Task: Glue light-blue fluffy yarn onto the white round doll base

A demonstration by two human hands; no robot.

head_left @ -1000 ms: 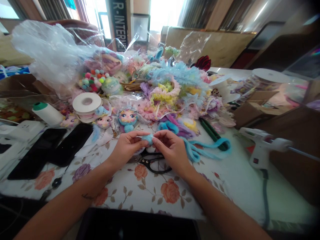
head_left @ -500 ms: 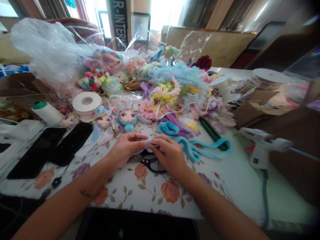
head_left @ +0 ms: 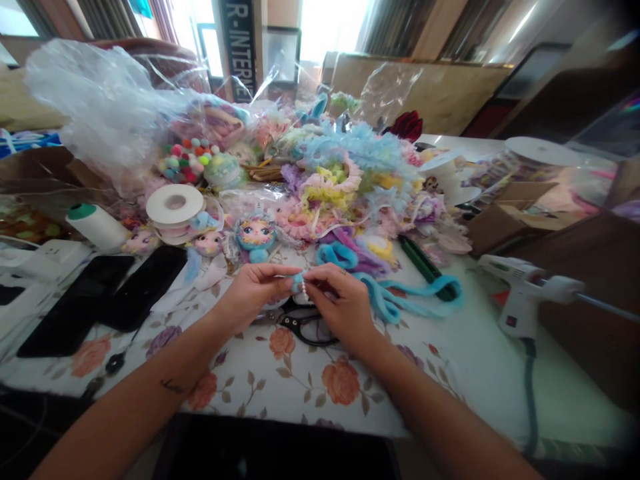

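Between my two hands is a small light-blue fuzzy piece with a short string of white beads hanging from it. My left hand pinches the blue piece from the left, thumb and fingers pressed together. On the other side, my right hand grips it near the beads with thumb and forefinger. Black-handled scissors lie on the flowered cloth beneath my hands, partly hidden by the right one. A blue fuzzy strip trails over the cloth to the right of my right hand.
A doll-faced blue ornament sits beyond my hands, before a heap of frilly trims. To the left are two black phones, a ribbon spool and a thread cone. A white glue gun stands at right, by a cardboard box.
My fingers have shifted on the blue piece, and more of it shows. The beads, which ran sideways, now hang downward. My right hand has turned slightly and moved a little right.
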